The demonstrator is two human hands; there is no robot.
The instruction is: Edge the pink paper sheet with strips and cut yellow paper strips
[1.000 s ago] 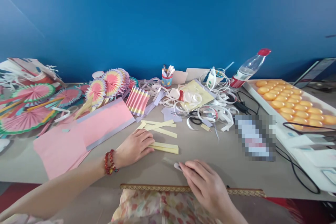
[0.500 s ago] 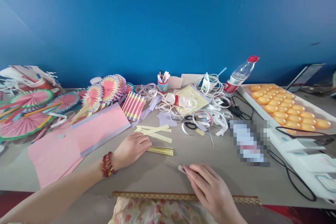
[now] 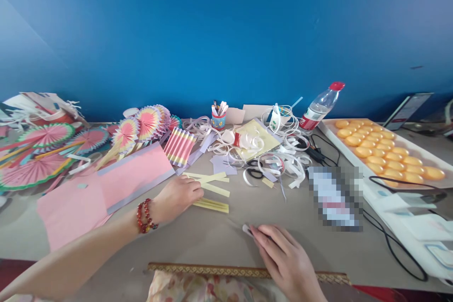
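Below the frame's centre, a narrow pale-yellow paper strip (image 3: 214,205) is apparently steadied by the left hand (image 3: 181,198), whose grip cannot be told, while a small whitish object (image 3: 247,230) is pinched, presumably for control, by the right hand (image 3: 288,257).

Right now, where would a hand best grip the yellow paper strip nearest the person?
Probably the free end of the yellow paper strip, from the right: long and narrow, it juts out uncovered there, while the left hand is at its other end.
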